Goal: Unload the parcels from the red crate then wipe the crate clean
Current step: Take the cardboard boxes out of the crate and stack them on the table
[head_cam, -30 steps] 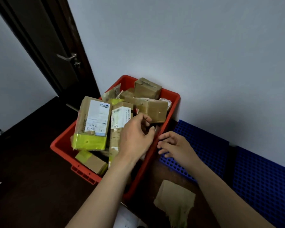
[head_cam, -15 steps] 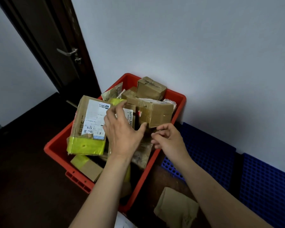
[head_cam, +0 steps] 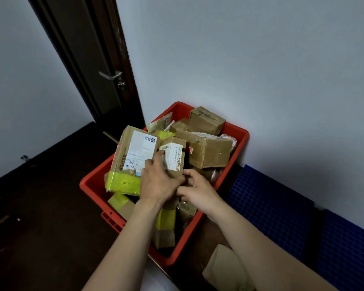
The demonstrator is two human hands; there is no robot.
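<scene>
The red plastic crate (head_cam: pixel 237 133) sits on the dark floor (head_cam: pixel 40 217) in the corner by a pale wall, heaped with taped cardboard parcels. The left hand (head_cam: pixel 158 181) grips a small brown cardboard box with a white label (head_cam: pixel 173 156) near the middle of the heap, fingers laid over the label and thumb round its lower edge. The right hand (head_cam: pixel 195 190) touches the left, its fingers curled at the box's lower corner; whether it pinches the box or something beneath is unclear. A large flat cardboard parcel banded with yellow tape (head_cam: pixel 132 152) leans just left of the box. Blue plastic lattice pallets (head_cam: pixel 271 206) lie to the crate's right.
</scene>
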